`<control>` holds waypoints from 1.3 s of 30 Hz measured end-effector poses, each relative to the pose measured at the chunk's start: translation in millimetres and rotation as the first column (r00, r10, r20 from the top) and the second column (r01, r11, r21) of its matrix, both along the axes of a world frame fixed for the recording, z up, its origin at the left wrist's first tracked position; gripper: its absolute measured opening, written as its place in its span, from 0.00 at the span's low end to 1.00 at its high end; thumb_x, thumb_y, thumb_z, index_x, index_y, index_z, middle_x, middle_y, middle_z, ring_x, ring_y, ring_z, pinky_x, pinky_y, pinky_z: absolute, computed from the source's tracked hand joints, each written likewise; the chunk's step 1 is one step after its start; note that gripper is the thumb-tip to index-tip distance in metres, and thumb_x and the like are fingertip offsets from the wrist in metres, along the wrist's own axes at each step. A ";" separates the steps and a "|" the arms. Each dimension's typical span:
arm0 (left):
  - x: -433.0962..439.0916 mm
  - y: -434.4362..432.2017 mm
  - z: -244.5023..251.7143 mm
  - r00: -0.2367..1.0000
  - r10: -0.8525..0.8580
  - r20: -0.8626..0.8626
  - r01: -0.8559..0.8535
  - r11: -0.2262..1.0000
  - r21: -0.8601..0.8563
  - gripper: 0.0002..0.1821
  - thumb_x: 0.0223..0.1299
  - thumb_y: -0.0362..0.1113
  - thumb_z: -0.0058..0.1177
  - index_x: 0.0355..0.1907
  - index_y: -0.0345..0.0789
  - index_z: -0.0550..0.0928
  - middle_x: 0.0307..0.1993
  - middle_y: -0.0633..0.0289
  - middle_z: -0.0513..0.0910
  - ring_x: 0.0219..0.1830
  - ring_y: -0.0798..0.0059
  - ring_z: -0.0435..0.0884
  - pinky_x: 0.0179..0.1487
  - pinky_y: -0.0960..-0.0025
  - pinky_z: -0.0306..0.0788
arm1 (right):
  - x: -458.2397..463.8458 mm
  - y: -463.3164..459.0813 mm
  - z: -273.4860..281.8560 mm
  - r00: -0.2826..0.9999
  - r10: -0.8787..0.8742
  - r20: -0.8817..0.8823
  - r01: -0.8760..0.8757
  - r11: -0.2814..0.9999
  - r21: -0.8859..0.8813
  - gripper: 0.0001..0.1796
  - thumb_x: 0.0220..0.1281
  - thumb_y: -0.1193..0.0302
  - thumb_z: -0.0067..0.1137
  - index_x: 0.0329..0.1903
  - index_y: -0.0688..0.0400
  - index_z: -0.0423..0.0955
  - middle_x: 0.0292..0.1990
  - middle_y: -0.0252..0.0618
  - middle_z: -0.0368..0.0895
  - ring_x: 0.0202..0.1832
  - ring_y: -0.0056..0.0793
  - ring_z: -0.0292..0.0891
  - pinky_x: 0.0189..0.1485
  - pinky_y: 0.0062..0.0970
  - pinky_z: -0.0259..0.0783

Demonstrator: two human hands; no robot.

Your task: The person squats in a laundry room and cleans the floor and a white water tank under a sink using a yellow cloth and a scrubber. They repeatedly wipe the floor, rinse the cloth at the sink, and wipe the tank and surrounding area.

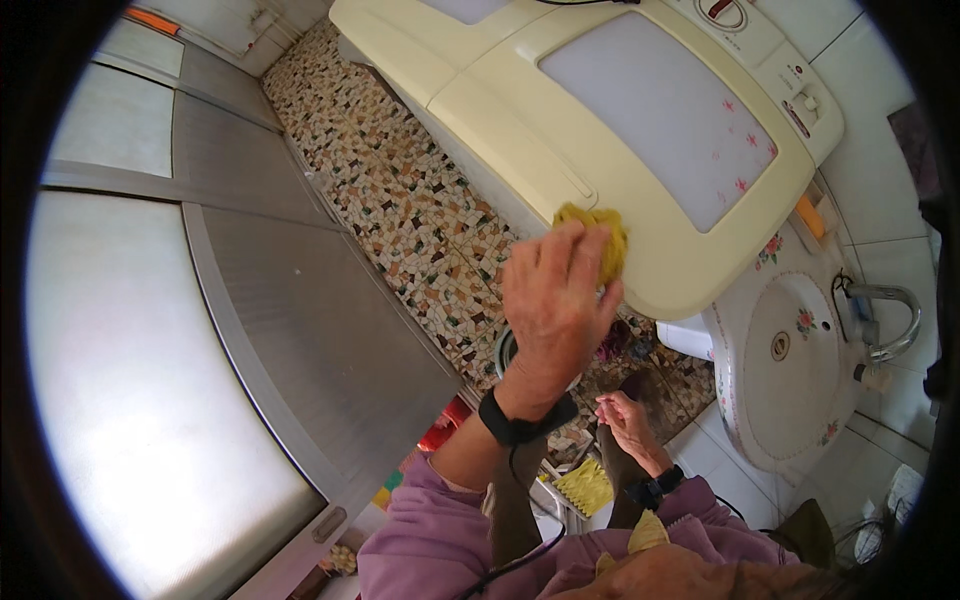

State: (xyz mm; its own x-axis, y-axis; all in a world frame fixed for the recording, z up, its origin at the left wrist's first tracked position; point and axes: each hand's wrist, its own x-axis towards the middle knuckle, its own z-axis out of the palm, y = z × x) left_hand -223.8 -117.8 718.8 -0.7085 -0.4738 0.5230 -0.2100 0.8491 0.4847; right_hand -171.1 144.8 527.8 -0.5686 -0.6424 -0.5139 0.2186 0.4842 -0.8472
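My left hand [555, 300], with a black strap on its wrist, holds a crumpled yellow cloth [613, 244] against the cream lid of a washing machine [517, 142]. The cloth lies near the lid's front edge, beside a moulded handle recess. The lid has a pale window panel [645, 105] with pink flower prints. Lower down, my right hand [630, 427] is by my knee with its fingers loosely curled; whether they hold anything cannot be made out. Part of a round container [504, 352] shows behind my left wrist.
To the right stands a flowered ceramic washbasin [795, 397] with a curved metal faucet [904, 322]. An orange item [810, 217] lies in a holder beside the machine. A metal-framed sliding door [262, 300] runs along the left. Mosaic-patterned floor [405, 217] lies between. Something yellow and ridged [585, 487] is between my legs.
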 end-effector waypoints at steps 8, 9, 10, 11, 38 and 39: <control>18.8 39.4 -4.3 0.815 -0.578 -0.039 0.576 0.800 0.165 0.30 0.32 0.35 0.70 0.47 0.40 0.80 0.46 0.60 0.77 0.43 0.62 0.76 0.46 0.61 0.70 | 0.3 -5.5 1.0 0.853 0.049 -0.519 -0.110 0.990 -0.087 0.09 0.69 0.70 0.51 0.45 0.61 0.74 0.28 0.38 0.81 0.29 0.23 0.77 0.33 0.24 0.73; 17.8 35.6 0.5 0.828 -0.554 -0.083 0.560 0.821 0.111 0.30 0.33 0.35 0.70 0.48 0.40 0.80 0.46 0.60 0.77 0.44 0.62 0.76 0.46 0.60 0.70 | 1.5 -6.2 -0.3 0.866 0.014 -0.500 -0.078 0.991 -0.108 0.09 0.69 0.70 0.51 0.45 0.62 0.74 0.28 0.38 0.81 0.29 0.23 0.77 0.32 0.24 0.73; 11.9 26.3 3.6 0.888 -0.446 -0.111 0.456 0.884 0.102 0.29 0.34 0.35 0.69 0.48 0.40 0.80 0.45 0.59 0.78 0.44 0.62 0.76 0.46 0.60 0.70 | 2.6 -6.3 -2.3 0.966 0.023 -0.257 -0.043 0.997 -0.071 0.09 0.69 0.70 0.51 0.45 0.62 0.73 0.28 0.39 0.80 0.29 0.23 0.78 0.33 0.24 0.73; 2.0 13.7 5.5 0.925 -0.325 -0.197 0.339 0.940 0.043 0.29 0.35 0.34 0.69 0.48 0.40 0.80 0.45 0.59 0.78 0.44 0.61 0.76 0.46 0.60 0.70 | 3.8 -6.5 -4.9 1.000 0.022 -0.006 -0.022 0.999 -0.027 0.09 0.68 0.70 0.51 0.45 0.62 0.73 0.28 0.39 0.80 0.29 0.24 0.78 0.33 0.24 0.74; 191.8 51.0 -343.1 0.960 0.205 0.192 -0.190 -0.029 0.981 0.22 0.67 0.48 0.50 0.50 0.30 0.74 0.40 0.62 0.77 0.44 0.79 0.73 0.51 0.74 0.67 | -26.2 30.0 -180.0 0.987 0.159 0.020 -0.160 0.981 0.112 0.11 0.72 0.70 0.46 0.49 0.62 0.72 0.31 0.35 0.77 0.30 0.18 0.71 0.35 0.19 0.70; 195.4 51.2 -350.5 0.958 0.209 0.195 -0.203 0.019 0.979 0.23 0.67 0.50 0.50 0.49 0.29 0.74 0.40 0.62 0.77 0.44 0.80 0.72 0.51 0.75 0.66 | -25.0 29.0 -189.8 0.985 0.169 0.018 -0.170 0.980 0.103 0.11 0.72 0.71 0.46 0.50 0.62 0.72 0.31 0.35 0.77 0.30 0.18 0.72 0.35 0.19 0.70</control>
State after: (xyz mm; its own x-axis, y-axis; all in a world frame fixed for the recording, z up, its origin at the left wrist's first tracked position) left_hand -28.5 -66.6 368.3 -0.4777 -0.6680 -0.5705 -0.2766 -0.5020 0.8194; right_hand -196.1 173.8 338.0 -0.4506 -0.6723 -0.5873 0.1332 0.5999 -0.7889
